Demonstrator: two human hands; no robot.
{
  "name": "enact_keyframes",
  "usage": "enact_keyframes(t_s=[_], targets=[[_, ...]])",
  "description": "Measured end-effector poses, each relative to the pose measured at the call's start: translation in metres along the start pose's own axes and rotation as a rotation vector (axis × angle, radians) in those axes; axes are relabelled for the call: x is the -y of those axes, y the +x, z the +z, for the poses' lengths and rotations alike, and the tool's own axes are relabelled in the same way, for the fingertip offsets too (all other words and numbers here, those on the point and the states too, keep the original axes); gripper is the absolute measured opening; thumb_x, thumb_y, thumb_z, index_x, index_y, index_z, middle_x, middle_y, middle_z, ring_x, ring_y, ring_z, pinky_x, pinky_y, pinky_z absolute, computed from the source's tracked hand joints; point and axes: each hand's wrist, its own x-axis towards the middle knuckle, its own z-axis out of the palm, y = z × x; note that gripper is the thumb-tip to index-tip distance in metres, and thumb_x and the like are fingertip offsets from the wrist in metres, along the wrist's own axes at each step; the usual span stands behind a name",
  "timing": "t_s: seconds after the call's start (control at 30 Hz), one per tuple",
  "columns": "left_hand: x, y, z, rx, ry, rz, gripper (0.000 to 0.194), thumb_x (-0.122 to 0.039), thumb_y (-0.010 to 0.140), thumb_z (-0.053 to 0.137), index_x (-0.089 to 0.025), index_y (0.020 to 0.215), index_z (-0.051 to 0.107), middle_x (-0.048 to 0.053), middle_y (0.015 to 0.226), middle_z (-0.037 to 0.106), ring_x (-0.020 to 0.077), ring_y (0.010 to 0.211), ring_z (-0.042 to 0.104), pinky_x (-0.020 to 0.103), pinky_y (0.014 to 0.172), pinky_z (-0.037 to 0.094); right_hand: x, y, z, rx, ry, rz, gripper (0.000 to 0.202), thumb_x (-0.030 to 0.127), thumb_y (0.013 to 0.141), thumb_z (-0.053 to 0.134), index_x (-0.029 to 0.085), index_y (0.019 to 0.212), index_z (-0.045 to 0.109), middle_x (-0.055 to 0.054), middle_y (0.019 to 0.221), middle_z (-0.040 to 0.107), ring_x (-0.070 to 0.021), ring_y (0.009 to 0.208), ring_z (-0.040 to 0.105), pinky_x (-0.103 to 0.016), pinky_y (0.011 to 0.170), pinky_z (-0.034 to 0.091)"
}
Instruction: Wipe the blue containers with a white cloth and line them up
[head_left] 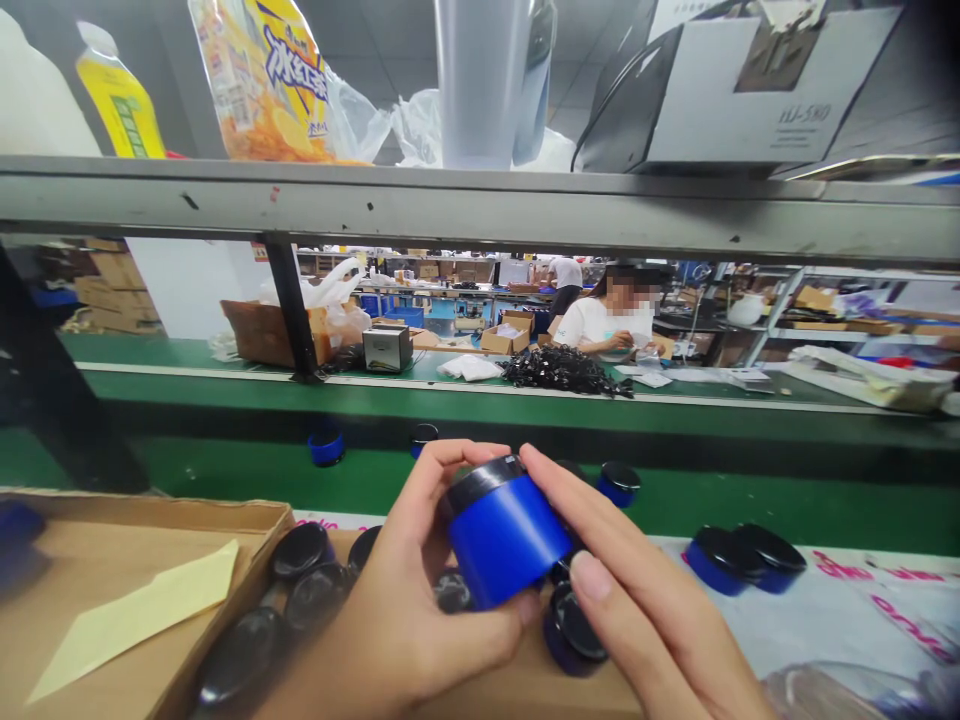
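A blue jar [508, 540] with a black lid is held up in front of me, tilted with its lid pointing away. My left hand [397, 610] wraps its left side, thumb under the base and fingers over the lid. My right hand [637, 610] presses on its right side, thumb near the bottom edge. Several more black-lidded blue jars [300, 590] lie below my hands. Two more jars [742, 560] sit to the right on white printed plastic.
A cardboard box [112, 600] with a yellow paper slip sits lower left. A green conveyor [525, 400] carries a few jars [327, 447]. A metal shelf [480, 205] overhead holds a bottle, snack bag and box. A person sits across the line by black parts [562, 372].
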Motion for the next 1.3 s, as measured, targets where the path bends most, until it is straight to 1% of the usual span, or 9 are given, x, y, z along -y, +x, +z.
enact_keyframes(t_s=[0.1, 0.2, 0.37, 0.47, 0.63, 0.8, 0.97, 1.13, 1.3], targets=[[0.004, -0.001, -0.004, -0.077, 0.514, 0.314, 0.068, -0.011, 0.074, 0.073, -0.045, 0.128, 0.048, -0.007, 0.135, 0.054, 0.0156, 0.126, 0.054, 0.021, 0.103, 0.046, -0.006, 0.003, 0.014, -0.018, 0.161, 0.200, 0.058, 0.056, 0.080, 0.072, 0.045, 0.134, 0.053, 0.006, 0.138, 0.058, -0.0197, 0.121, 0.061, -0.028, 0.102, 0.051], [0.006, -0.001, -0.004, -0.157, 0.681, 0.483, 0.067, -0.014, 0.079, 0.068, -0.039, 0.136, 0.042, -0.003, 0.132, 0.053, 0.0140, 0.118, 0.056, 0.020, 0.103, 0.045, -0.009, 0.004, 0.024, -0.021, 0.433, 0.382, 0.064, 0.045, 0.070, 0.082, 0.042, 0.127, 0.054, 0.006, 0.135, 0.059, -0.0186, 0.123, 0.059, -0.028, 0.104, 0.047], [0.005, -0.002, -0.008, -0.055, 0.545, 0.436, 0.067, -0.013, 0.078, 0.070, -0.043, 0.133, 0.046, -0.005, 0.140, 0.051, 0.0188, 0.131, 0.049, 0.024, 0.109, 0.040, -0.011, 0.006, 0.030, 0.073, 1.111, 0.556, 0.043, 0.057, 0.077, 0.073, 0.028, 0.110, 0.072, -0.002, 0.114, 0.073, -0.0274, 0.117, 0.065, -0.038, 0.101, 0.053], [0.001, -0.001, -0.011, 0.002, 0.575, 0.399, 0.066, -0.021, 0.079, 0.074, -0.046, 0.134, 0.047, -0.006, 0.144, 0.053, 0.0248, 0.135, 0.049, 0.030, 0.108, 0.040, -0.019, 0.005, 0.036, 0.101, 1.261, 0.523, 0.027, 0.052, 0.087, 0.065, 0.030, 0.098, 0.077, 0.001, 0.101, 0.077, -0.0242, 0.111, 0.069, -0.037, 0.100, 0.054], [-0.006, -0.002, -0.011, -0.071, 0.973, 0.681, 0.055, -0.019, 0.078, 0.071, -0.029, 0.128, 0.050, 0.002, 0.119, 0.067, 0.0274, 0.121, 0.054, 0.038, 0.110, 0.027, -0.018, 0.002, 0.044, -0.054, 0.910, 0.428, 0.052, 0.062, 0.082, 0.069, 0.035, 0.126, 0.063, 0.004, 0.138, 0.062, -0.0188, 0.133, 0.053, -0.029, 0.112, 0.043], [0.000, -0.001, -0.016, 0.096, 0.664, 0.403, 0.068, -0.014, 0.079, 0.069, -0.041, 0.135, 0.040, -0.003, 0.140, 0.051, 0.0220, 0.132, 0.047, 0.029, 0.109, 0.035, -0.007, 0.003, 0.041, 0.055, 0.856, 0.534, 0.072, 0.075, 0.088, 0.047, 0.020, 0.135, 0.054, -0.011, 0.141, 0.058, -0.0270, 0.127, 0.059, -0.039, 0.110, 0.046], [0.006, 0.007, -0.021, 0.096, 0.560, 0.398, 0.063, -0.014, 0.079, 0.075, -0.045, 0.129, 0.052, -0.002, 0.136, 0.052, 0.0258, 0.137, 0.038, 0.035, 0.112, 0.036, -0.009, -0.001, 0.037, 0.024, 0.422, 0.306, 0.113, 0.086, 0.062, 0.067, 0.030, 0.152, 0.028, -0.010, 0.137, 0.059, -0.0333, 0.119, 0.064, -0.044, 0.096, 0.057], [0.006, 0.005, -0.019, 0.197, 0.497, 0.378, 0.062, -0.011, 0.081, 0.067, -0.043, 0.130, 0.048, 0.000, 0.130, 0.048, 0.0212, 0.124, 0.050, 0.028, 0.101, 0.045, -0.003, -0.008, 0.039, -0.142, -0.102, 0.179, 0.051, 0.062, 0.089, 0.055, 0.048, 0.135, 0.039, 0.007, 0.133, 0.060, -0.0196, 0.112, 0.066, -0.034, 0.094, 0.058], [0.010, 0.002, -0.017, 0.246, 0.539, 0.415, 0.070, 0.001, 0.074, 0.061, -0.037, 0.130, 0.043, 0.001, 0.132, 0.051, 0.0197, 0.120, 0.054, 0.026, 0.101, 0.046, -0.012, -0.006, 0.027, -0.141, -0.380, -0.139, 0.052, 0.042, 0.085, 0.065, 0.036, 0.133, 0.045, 0.004, 0.121, 0.068, -0.0149, 0.100, 0.073, -0.016, 0.074, 0.061]])
